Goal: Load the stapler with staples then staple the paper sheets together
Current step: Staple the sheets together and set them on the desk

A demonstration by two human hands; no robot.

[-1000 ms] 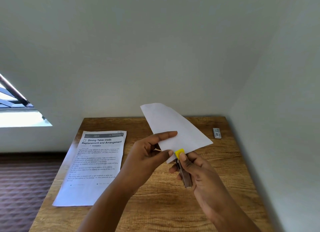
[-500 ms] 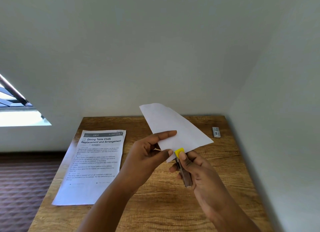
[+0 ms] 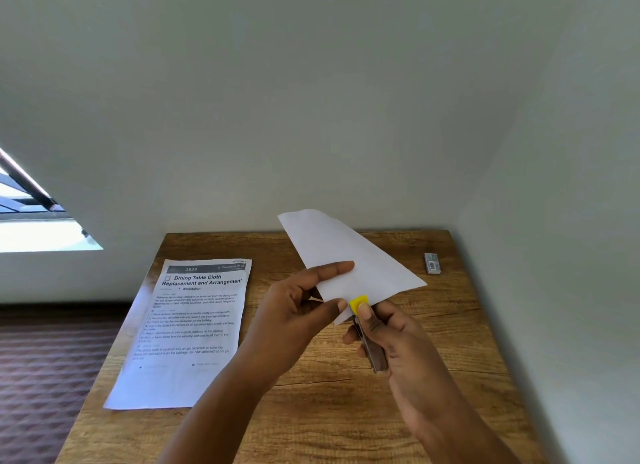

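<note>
Yellow-tipped stapler (image 3: 367,332) sits gripped in the right hand (image 3: 398,342), thumb on the yellow end, its nose right at the corner of the blank paper sheets (image 3: 349,255). Left hand (image 3: 298,311) pinches those sheets up over the wooden bench (image 3: 346,411). Printed sheet (image 3: 187,328) lies flat on the left, and a small staple box (image 3: 432,263) sits near the far right edge.
</note>
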